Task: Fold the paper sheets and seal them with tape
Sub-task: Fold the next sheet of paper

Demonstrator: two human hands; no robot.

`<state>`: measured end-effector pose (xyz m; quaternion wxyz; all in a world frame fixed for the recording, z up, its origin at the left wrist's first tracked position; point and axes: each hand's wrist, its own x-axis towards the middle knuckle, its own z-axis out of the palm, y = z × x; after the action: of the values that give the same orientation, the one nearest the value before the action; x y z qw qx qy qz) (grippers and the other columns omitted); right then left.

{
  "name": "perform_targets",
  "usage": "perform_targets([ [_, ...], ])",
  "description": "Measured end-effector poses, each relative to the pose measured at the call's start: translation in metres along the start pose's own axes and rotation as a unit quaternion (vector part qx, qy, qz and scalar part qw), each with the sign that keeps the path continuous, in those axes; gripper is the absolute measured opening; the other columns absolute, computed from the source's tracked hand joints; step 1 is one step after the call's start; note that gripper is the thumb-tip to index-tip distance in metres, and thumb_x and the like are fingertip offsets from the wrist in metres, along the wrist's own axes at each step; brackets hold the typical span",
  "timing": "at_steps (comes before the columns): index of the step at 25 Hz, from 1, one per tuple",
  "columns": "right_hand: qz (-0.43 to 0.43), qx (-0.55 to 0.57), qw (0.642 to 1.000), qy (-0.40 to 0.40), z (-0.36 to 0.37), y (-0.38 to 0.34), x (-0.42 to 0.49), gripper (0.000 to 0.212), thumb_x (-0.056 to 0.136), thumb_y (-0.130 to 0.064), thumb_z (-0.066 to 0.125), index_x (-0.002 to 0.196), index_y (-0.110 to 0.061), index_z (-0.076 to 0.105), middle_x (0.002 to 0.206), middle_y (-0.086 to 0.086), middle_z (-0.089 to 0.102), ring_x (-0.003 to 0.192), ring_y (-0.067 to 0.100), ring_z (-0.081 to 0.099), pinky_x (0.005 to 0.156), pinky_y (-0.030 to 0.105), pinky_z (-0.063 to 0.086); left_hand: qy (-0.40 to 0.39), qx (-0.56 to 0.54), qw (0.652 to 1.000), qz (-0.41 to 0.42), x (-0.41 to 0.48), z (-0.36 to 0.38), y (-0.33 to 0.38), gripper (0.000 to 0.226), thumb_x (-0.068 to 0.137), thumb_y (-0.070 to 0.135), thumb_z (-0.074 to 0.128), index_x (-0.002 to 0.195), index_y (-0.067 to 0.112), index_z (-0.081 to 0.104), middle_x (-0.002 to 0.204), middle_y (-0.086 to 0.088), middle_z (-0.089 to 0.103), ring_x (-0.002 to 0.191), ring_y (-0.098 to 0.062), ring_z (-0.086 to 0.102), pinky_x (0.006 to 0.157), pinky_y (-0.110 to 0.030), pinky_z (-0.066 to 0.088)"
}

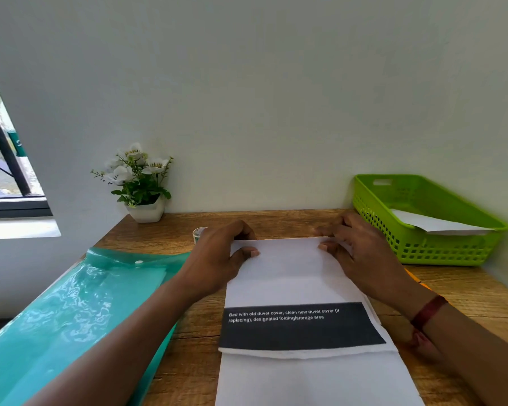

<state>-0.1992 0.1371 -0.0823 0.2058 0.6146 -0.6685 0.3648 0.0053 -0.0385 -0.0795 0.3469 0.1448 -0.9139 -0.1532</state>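
Note:
A stack of white paper sheets (294, 276) lies on the wooden desk in front of me, its far part folded toward me so a black printed band with white text faces up. My left hand (220, 259) grips the fold's far left corner, thumb on top. My right hand (361, 259) presses the far right corner with fingertips and thumb on the crease. A small roll of clear tape (199, 233) stands just behind my left hand, partly hidden by it.
A teal plastic folder (79, 312) covers the desk's left side. A green plastic basket (423, 221) with a folded white sheet inside sits at the back right. A potted white flower (143, 186) stands against the wall. A yellow object (417, 281) peeks from under my right wrist.

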Motion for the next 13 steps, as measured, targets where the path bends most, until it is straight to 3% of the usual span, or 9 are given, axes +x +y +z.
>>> perform_targets([
  [2, -0.009, 0.011, 1.0, 0.022, -0.0015, -0.0012, 0.0004, 0.019, 0.08, -0.002, 0.072, 0.098, -0.009, 0.074, 0.084, -0.006, 0.047, 0.084, -0.016, 0.046, 0.075, -0.003, 0.032, 0.026, -0.011, 1.0, -0.006, 0.0001, -0.002, 0.0007, 0.01, 0.082, 0.024, 0.074, 0.088, 0.023, 0.067, 0.082, 0.018, 0.065, 0.077, 0.0, 0.059, 0.068, -0.018, 0.044],
  [5, -0.011, 0.019, 1.0, 0.022, -0.0018, -0.0002, -0.0001, 0.014, 0.081, -0.011, 0.069, 0.094, -0.015, 0.074, 0.086, -0.007, 0.05, 0.08, -0.005, 0.049, 0.072, 0.004, 0.037, 0.037, -0.023, 0.999, 0.005, -0.0004, -0.0043, 0.0017, 0.009, 0.079, 0.022, 0.078, 0.084, 0.023, 0.07, 0.079, 0.017, 0.068, 0.074, -0.002, 0.063, 0.067, -0.023, 0.051],
  [9, -0.006, 0.009, 0.999, -0.039, 0.0007, -0.0006, -0.0038, 0.011, 0.078, -0.016, 0.067, 0.085, -0.023, 0.07, 0.087, -0.011, 0.057, 0.082, 0.004, 0.054, 0.074, 0.026, 0.046, -0.02, -0.009, 1.0, 0.017, -0.004, -0.0002, -0.0002, 0.01, 0.078, 0.017, 0.078, 0.084, 0.02, 0.071, 0.081, 0.013, 0.071, 0.076, -0.001, 0.066, 0.073, -0.025, 0.057],
  [13, 0.03, 0.027, 0.989, -0.14, -0.0012, -0.0055, -0.006, 0.018, 0.075, -0.023, 0.055, 0.089, -0.033, 0.061, 0.097, -0.009, 0.067, 0.095, 0.011, 0.063, 0.082, 0.037, 0.05, -0.104, 0.001, 0.995, -0.009, -0.0059, 0.0018, 0.0064, 0.018, 0.078, 0.012, 0.071, 0.084, 0.025, 0.061, 0.092, 0.01, 0.068, 0.084, -0.005, 0.062, 0.074, -0.013, 0.05],
])
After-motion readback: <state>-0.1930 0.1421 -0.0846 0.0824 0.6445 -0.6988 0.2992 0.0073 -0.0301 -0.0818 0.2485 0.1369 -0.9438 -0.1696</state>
